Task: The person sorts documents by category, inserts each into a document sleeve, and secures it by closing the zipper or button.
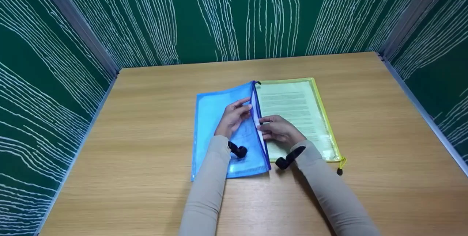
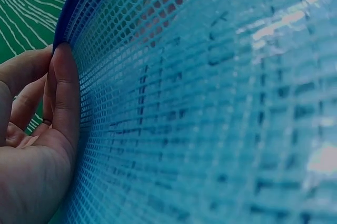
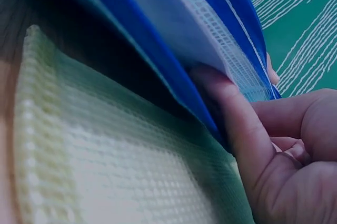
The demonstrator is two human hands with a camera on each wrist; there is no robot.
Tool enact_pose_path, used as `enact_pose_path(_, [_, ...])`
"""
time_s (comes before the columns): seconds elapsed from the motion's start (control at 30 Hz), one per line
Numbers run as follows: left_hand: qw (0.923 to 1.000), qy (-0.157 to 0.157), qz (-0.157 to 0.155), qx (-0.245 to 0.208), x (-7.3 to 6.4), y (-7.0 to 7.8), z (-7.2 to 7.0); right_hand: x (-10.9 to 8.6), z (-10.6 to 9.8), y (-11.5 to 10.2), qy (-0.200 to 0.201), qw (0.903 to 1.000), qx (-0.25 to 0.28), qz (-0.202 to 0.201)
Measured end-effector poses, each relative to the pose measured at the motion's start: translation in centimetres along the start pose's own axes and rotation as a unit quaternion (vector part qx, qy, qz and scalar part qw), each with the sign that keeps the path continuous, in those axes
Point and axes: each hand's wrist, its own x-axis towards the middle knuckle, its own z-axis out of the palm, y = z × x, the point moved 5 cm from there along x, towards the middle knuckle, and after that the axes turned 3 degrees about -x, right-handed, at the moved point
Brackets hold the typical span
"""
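A blue mesh zip pouch (image 1: 215,119) lies on the table with its dark blue zip side parted, and white paper (image 1: 255,116) shows in the opening. My left hand (image 1: 234,115) pinches the upper zip edge between thumb and fingers, lifting that layer. In the left wrist view, the blue mesh (image 2: 200,108) bulges beside the thumb, with blurred print behind it. My right hand (image 1: 279,130) reaches into the opening from the right. Its thumb (image 3: 237,113) crosses the lower blue edge and meets the white paper (image 3: 168,19), with the index finger behind; part of this grip is hidden.
A yellow-edged mesh zip pouch (image 1: 292,104) holding a printed sheet lies on the right, partly under the blue one. Its zip pull (image 1: 340,171) hangs off the near right corner. Green panels with white lines (image 1: 226,16) border the wooden table (image 1: 146,126) at the back and sides.
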Motion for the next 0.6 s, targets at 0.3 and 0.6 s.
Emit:
enact_pose_path(0.3, [1.0000,-0.006,0.004,-0.001,0.06,-0.13,0.12,0.12,0.56,0.14,0.005,0.9996,-0.026,-0.001])
enact_pose_path(0.6, [1.0000,-0.002,-0.001,0.005,0.05,-0.35,-0.01,0.05,0.72,0.28,0.014,0.9988,-0.046,0.006])
